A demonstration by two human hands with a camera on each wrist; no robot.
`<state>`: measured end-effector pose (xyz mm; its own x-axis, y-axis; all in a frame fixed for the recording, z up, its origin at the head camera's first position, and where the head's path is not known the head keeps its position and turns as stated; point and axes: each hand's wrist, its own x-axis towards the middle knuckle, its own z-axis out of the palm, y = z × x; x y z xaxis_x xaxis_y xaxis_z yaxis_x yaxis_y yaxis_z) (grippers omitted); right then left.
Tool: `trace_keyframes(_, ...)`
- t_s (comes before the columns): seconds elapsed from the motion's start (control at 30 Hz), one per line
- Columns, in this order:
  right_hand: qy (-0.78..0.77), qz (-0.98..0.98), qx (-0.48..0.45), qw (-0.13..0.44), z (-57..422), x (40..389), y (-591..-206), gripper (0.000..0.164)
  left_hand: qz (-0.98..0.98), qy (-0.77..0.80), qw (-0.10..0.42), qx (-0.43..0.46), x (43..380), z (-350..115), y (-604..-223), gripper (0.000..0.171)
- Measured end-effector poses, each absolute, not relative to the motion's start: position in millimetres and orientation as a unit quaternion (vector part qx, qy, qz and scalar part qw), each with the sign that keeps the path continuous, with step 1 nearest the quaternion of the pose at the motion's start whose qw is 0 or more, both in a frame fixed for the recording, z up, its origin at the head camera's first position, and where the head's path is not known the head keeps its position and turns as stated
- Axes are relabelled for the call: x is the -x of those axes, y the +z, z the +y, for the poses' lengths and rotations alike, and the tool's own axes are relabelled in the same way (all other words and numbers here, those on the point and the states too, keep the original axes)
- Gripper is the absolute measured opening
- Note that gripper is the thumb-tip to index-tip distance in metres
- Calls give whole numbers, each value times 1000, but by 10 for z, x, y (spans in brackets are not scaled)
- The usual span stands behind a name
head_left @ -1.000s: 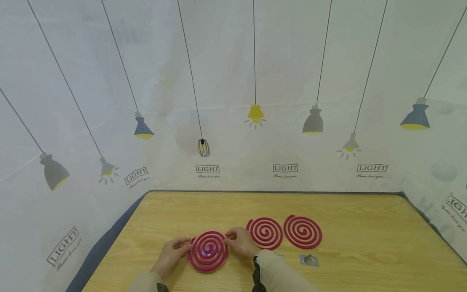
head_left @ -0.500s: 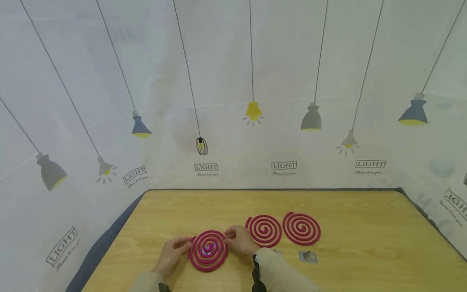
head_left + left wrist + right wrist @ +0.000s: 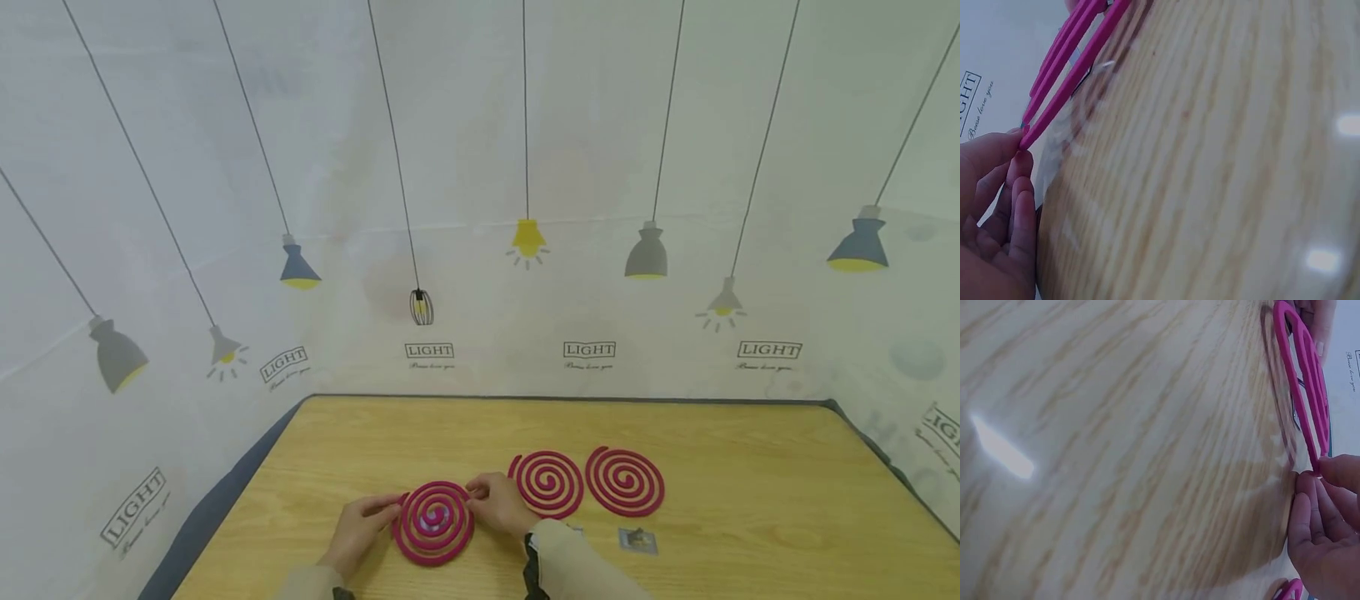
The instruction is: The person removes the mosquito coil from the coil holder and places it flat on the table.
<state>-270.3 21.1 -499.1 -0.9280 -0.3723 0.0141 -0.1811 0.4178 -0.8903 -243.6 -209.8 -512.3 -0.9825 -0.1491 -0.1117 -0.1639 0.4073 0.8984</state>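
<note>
A magenta mosquito coil is held between both hands, slightly above the wooden table. My left hand pinches its left edge, thumb on top; the left wrist view shows thumb and finger meeting on the outer ring. On the opposite side my right hand pinches the rim between thumb and fingers, with the coil seen edge-on in the right wrist view. A small greyish plate shows through the coil's middle, mostly hidden by its rings.
Two more magenta coils, a nearer-middle coil and a right-hand coil, lie flat side by side beyond my right hand. A small silvery plate lies in front of them; another is largely covered by my right sleeve. A printed curtain borders the table.
The head view shifts slightly up and back down. Both hands keep their pinch on the coil, with little visible movement relative to the table.
</note>
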Motion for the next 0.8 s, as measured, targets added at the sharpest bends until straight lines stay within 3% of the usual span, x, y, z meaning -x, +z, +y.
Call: trace_keyframes(0.8,-505,826,214,132,391,2678,-4861,21,830,552,-14,83,2378,-1938,-5015,25)
